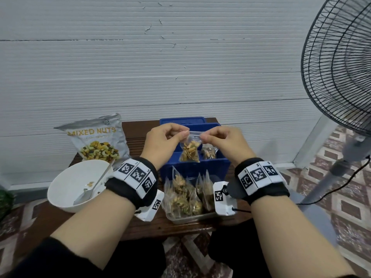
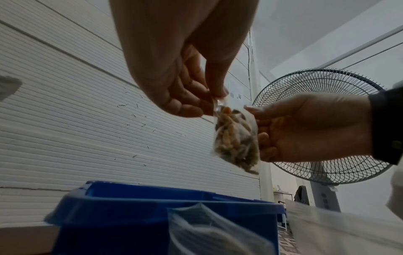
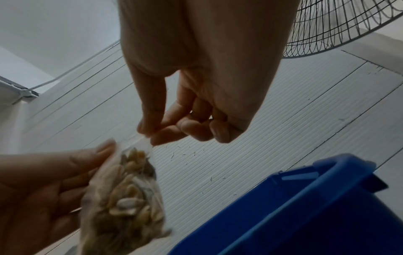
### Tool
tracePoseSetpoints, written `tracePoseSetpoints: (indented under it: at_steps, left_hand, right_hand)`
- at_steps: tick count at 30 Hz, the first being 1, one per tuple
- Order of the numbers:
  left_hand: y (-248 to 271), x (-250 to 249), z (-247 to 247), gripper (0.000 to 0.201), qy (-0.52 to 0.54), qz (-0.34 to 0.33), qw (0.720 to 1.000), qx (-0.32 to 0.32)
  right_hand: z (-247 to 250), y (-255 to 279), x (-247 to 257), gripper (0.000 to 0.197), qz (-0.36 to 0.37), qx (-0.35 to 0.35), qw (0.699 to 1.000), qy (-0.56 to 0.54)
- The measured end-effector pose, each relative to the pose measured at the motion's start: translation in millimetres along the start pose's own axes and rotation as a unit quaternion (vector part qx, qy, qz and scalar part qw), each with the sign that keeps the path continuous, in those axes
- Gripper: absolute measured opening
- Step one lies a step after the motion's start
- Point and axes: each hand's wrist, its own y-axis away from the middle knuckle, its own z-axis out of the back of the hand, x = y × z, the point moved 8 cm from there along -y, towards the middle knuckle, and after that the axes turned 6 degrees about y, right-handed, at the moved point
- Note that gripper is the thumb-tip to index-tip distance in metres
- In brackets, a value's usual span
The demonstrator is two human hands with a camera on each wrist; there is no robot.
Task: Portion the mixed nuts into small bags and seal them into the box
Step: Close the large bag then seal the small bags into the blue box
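Note:
A small clear bag of nuts (image 1: pixel 190 152) hangs above the open blue box (image 1: pixel 195 167). My left hand (image 1: pixel 167 137) pinches its top strip at the left corner and my right hand (image 1: pixel 221 138) pinches it at the right corner. The left wrist view shows the same bag of nuts (image 2: pixel 236 138) under my left hand (image 2: pixel 185 96), with the blue box (image 2: pixel 152 207) below. In the right wrist view my right hand (image 3: pixel 185 124) pinches the bag of nuts (image 3: pixel 126 195) at its top. Another filled bag (image 1: pixel 209 152) lies inside the box.
A clear tray (image 1: pixel 190 216) with several filled bags stands in front of the box. A white bowl (image 1: pixel 66 189) with a spoon (image 1: pixel 92 187) sits at the left, the big mixed nuts pouch (image 1: pixel 96 139) behind it. A standing fan (image 1: pixel 339 77) is at the right.

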Motion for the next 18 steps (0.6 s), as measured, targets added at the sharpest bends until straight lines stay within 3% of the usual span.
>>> tracePoseSetpoints:
  at_steps: [5,8,15,18]
  left_hand:
    - [2,9,-1,0.013,-0.006,0.005,0.999,0.036]
    - [2,13,1,0.004,-0.045,0.008,0.998,0.038]
    - [1,5,-2,0.01,-0.066,-0.022,0.997,0.035]
    - [3,7,-9,0.01,-0.067,-0.007,0.995,0.071]
  right_hand:
    - [-1,-5,-10,0.009,-0.008,-0.002,0.999,0.041]
    - [0,-4,-11,0.012,-0.008,-0.001,0.998,0.059]
    - [-5,-3,-7,0.009,0.01,0.025,0.999,0.037]
    - [-8,-4,-7,0.013,0.023,0.032,0.997,0.06]
